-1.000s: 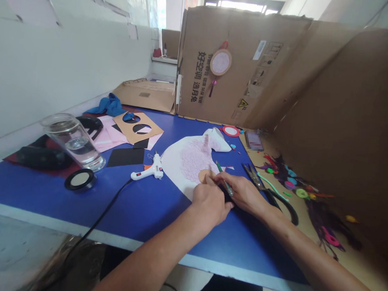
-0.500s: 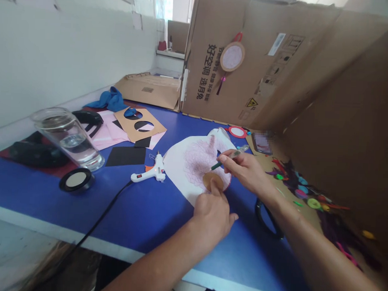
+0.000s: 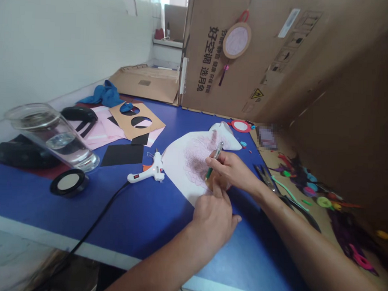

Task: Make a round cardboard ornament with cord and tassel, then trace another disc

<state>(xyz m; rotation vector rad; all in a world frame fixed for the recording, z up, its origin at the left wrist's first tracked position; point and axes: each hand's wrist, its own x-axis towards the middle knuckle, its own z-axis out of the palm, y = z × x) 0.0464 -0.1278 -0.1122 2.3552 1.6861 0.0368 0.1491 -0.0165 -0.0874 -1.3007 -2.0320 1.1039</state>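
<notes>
A round brown cardboard disc (image 3: 209,183) lies on a white sheet (image 3: 180,162) covered in fine purple lines. My left hand (image 3: 213,213) holds the disc down with an extended index finger, its thumb sticking out to the side. Pinched in my right hand (image 3: 233,168) is a pen (image 3: 215,158) with a green lower part and a clear top. Its tip is at the disc's upper left edge; whether it leaves a mark is too small to tell. My right hand and left fingers cover part of the disc.
A glue gun (image 3: 149,171) with a cord lies left of the sheet, near black paper (image 3: 123,154), a roll of tape (image 3: 68,182) and a tilted-looking glass of water (image 3: 57,135). Scissors (image 3: 274,185) lie to the right. Cardboard (image 3: 268,71) walls off the back and right.
My right hand has moved left and down, bringing the pen to the disc's edge and more upright. My left hand stays on the disc. The view has shifted slightly, showing more of the scissors.
</notes>
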